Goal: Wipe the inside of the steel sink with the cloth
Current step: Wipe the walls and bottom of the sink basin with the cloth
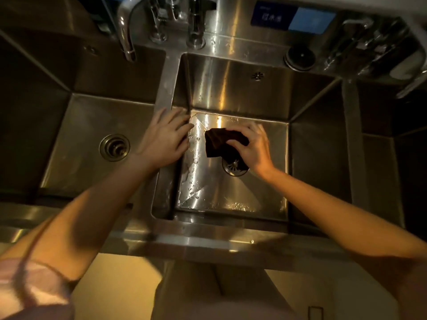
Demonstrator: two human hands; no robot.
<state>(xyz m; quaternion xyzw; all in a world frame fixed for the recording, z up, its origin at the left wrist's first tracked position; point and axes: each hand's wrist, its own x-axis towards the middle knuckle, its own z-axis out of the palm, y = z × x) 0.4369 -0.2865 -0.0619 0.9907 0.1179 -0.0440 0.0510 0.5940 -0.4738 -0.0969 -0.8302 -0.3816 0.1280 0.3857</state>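
Note:
The steel sink [254, 192] is the middle basin, its floor wet with droplets along the left and front. My right hand [253, 147] grips a dark brown cloth [218, 142] inside the basin, just above the round drain [234, 168], which the cloth and hand partly hide. My left hand [165, 137] rests flat with straight fingers on the steel divider [165, 93] at the basin's left rim.
A second basin with its own drain [114, 147] lies to the left. A curved tap [126, 31] and valve posts [195, 31] stand at the back. A round black cap [300, 57] and a blue panel [293, 17] sit at back right.

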